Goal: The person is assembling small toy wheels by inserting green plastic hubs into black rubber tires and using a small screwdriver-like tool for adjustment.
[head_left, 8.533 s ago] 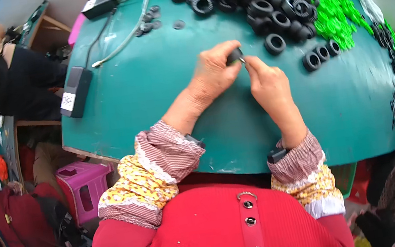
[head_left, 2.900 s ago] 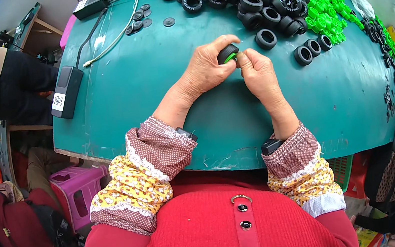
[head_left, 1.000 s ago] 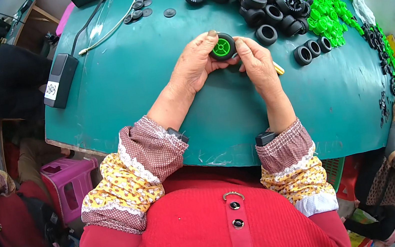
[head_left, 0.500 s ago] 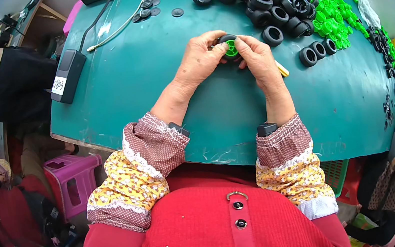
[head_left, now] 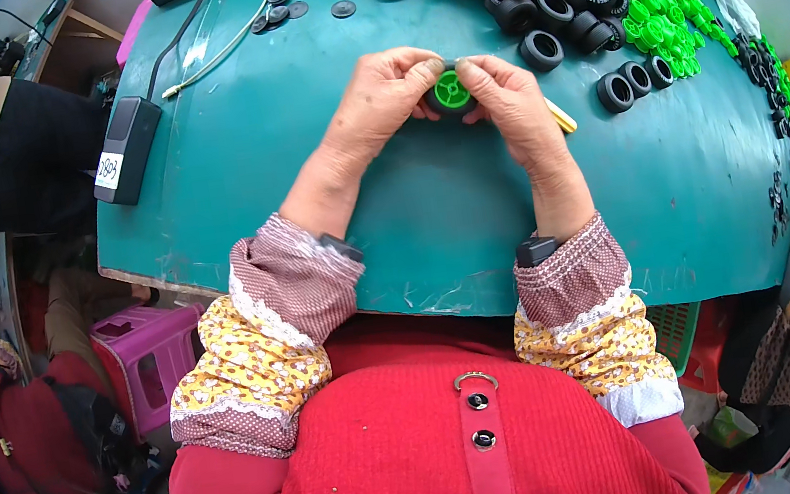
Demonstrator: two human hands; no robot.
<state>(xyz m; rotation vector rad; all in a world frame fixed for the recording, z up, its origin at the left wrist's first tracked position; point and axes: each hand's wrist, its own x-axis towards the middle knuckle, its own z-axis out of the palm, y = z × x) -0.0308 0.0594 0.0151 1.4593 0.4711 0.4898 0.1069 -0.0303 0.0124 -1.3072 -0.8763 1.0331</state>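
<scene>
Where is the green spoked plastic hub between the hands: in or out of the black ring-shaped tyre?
In: the black tyre shows around the green hub. Whether it is fully seated, I cannot tell.

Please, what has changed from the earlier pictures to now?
The wheel has turned: its green spoked face, hidden at first, now faces the camera. The left hand still holds it; the right hand now grips its edge, and a yellow stick shows beside that hand. The three separate tyres and the tyre heap stayed.
</scene>
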